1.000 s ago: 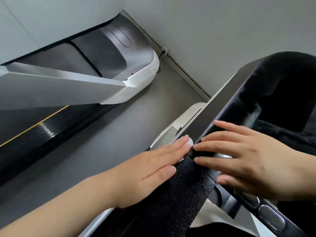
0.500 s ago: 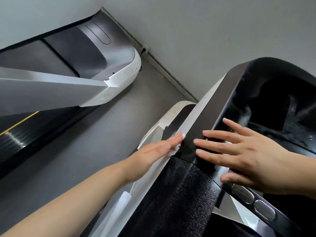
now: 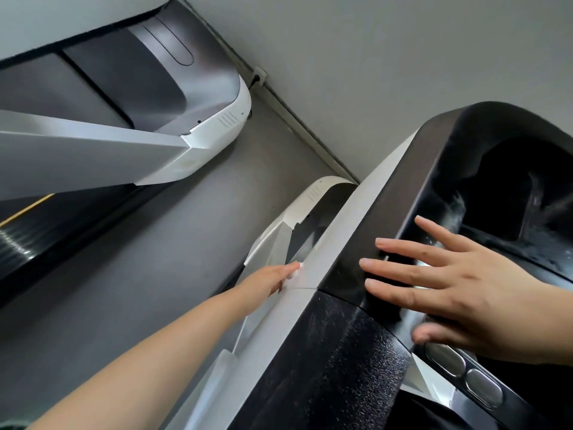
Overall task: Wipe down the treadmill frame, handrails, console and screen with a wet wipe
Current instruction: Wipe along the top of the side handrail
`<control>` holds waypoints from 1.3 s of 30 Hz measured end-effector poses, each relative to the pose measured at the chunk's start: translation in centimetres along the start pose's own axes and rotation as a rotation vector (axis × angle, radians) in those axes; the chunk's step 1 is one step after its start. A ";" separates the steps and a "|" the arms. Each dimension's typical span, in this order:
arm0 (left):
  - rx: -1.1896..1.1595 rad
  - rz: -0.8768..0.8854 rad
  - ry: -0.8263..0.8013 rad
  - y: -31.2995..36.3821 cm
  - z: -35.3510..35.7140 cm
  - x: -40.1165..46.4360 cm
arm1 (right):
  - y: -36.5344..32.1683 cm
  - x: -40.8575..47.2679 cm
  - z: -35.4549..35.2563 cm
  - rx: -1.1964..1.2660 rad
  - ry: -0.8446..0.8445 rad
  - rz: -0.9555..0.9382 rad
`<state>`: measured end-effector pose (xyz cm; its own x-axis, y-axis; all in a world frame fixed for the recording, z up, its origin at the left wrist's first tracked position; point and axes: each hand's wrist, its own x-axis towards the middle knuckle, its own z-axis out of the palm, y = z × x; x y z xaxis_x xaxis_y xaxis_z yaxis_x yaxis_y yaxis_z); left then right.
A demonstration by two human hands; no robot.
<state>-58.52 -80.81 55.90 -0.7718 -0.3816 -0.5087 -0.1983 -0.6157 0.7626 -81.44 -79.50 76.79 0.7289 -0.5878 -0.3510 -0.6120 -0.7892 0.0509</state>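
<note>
I am looking down over a treadmill's black console (image 3: 387, 187), with its white side frame (image 3: 350, 225) running along the left edge. My left hand (image 3: 269, 280) reaches down the outer side of that white frame, fingers flat against it. A small white bit of the wet wipe (image 3: 292, 275) shows under the fingertips; the rest is hidden by the hand. My right hand (image 3: 459, 290) lies flat on the console's glossy top with fingers spread and nothing in it. The textured black handrail (image 3: 335, 367) runs below both hands.
Two oval metal pads (image 3: 465, 373) sit on the console by my right thumb. A second treadmill (image 3: 93, 150) with a white-edged motor cover stands to the left across a strip of grey floor (image 3: 155, 259). A grey wall (image 3: 372, 57) with a socket (image 3: 259, 74) closes the far side.
My left hand has slid off the top of the handrail and down the outer white frame, away from my right hand. The view has tilted further over the side; the right hand stays put.
</note>
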 end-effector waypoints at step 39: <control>0.344 0.495 0.063 9.9 4.0 -3.2 | 5.1 -1.8 0.7 0.053 0.278 0.026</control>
<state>-60.39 -82.92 66.68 -0.7872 -0.6121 -0.0748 -0.0164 -0.1005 0.9948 -86.12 -82.34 77.05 0.7647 -0.6394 -0.0801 -0.6411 -0.7674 0.0051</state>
